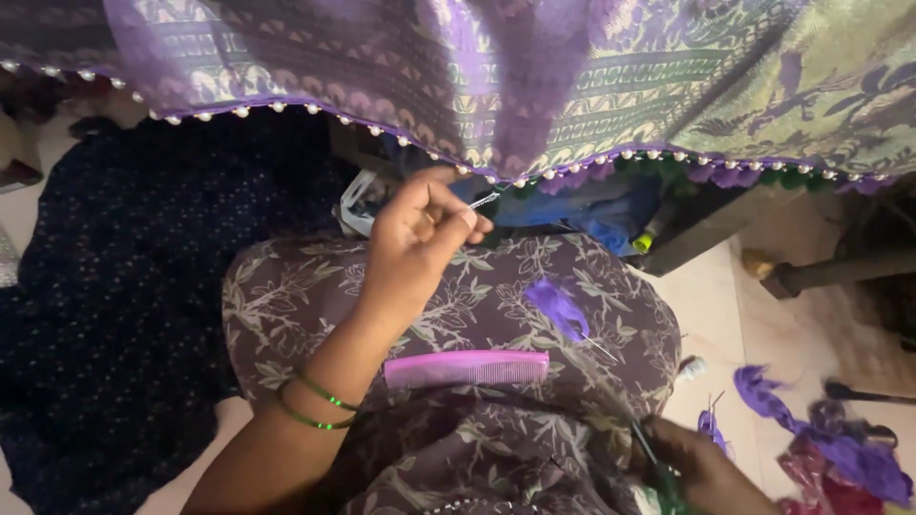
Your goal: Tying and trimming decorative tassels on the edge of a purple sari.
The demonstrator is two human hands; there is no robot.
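My left hand (420, 234) is raised under the edge of a purple and green patterned cloth (534, 76) trimmed with white beads and small tassels (735, 175). Its fingers pinch a thin metal needle or hook (485, 199) at the cloth's border. My right hand (701, 467) rests low at the right, closed on green-handled scissors (658, 472). A pink comb (468, 367) and a tuft of purple thread (556, 307) lie on my lap, which is covered by brown floral fabric (496, 286).
A dark blue dotted cloth (124, 305) spreads over the floor at left. Purple and red thread scraps (840, 448) lie on the floor at right. A thread spool (692, 367) sits by my knee. A dark wooden leg (840, 267) crosses the right.
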